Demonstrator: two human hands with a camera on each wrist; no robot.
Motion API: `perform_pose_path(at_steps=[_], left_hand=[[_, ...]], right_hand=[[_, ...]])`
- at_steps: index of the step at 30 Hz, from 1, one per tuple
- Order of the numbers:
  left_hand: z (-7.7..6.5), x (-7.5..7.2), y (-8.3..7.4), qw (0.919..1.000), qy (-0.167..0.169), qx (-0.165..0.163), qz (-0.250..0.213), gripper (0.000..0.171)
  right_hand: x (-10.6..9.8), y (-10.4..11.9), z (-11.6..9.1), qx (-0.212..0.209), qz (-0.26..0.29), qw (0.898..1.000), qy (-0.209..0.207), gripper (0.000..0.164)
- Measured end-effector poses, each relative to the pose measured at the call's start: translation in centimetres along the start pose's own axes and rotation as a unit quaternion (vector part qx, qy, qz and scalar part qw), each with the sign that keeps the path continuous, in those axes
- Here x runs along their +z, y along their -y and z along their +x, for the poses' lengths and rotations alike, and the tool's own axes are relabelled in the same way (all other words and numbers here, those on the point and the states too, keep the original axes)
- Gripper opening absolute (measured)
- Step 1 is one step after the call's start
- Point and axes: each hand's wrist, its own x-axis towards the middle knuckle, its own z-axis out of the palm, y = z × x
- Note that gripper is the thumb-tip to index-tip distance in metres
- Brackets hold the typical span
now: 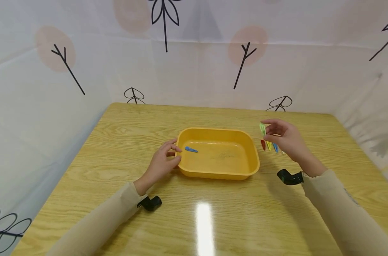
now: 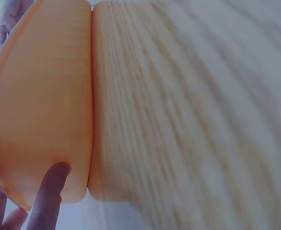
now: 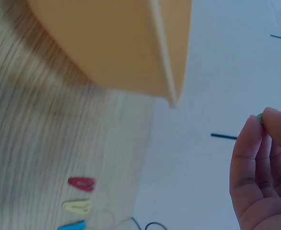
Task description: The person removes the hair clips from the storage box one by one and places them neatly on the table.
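Note:
A green snap hair clip (image 1: 262,129) is pinched between the thumb and fingertips of my right hand (image 1: 285,137), raised above the table to the right of a yellow plastic basin (image 1: 218,175). Only the clip's end shows in the right wrist view. My left hand (image 1: 163,158) holds the basin's left side, fingers over the rim and thumb (image 2: 54,184) against the outer wall. Inside the basin, near its left end, lies a blue hair clip (image 1: 191,149). Under my right hand, a red clip (image 1: 263,145), a yellow clip (image 1: 269,146) and another blue clip (image 1: 275,147) lie in a row.
A pale clip (image 1: 283,152), mostly hidden by my right hand, ends the row. Everything stands on a wood-grain table (image 1: 123,135). Behind it hangs a white cloth (image 1: 194,78) with plant drawings. A black wrist camera (image 1: 289,176) sticks out from my right cuff.

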Motion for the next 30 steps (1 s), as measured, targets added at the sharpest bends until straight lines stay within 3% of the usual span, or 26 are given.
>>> perform_pose_path(at_steps=[5, 15, 30], left_hand=[[0.1, 0.0, 0.0, 1.0000, 0.004, -0.007, 0.002, 0.016], [0.0, 0.1, 0.0, 1.0000, 0.001, -0.006, 0.005, 0.012], [0.1, 0.1, 0.0, 0.9999, 0.000, -0.003, 0.010, 0.012]], right_hand=[[-0.9, -0.9, -0.7, 0.008, -0.009, 1.000, -0.016, 0.041], [-2.8, -2.7, -1.8, 0.028, 0.043, 0.998, -0.034, 0.042], [-5.5, -5.8, -3.3, 0.055, 0.056, 0.996, -0.052, 0.038]])
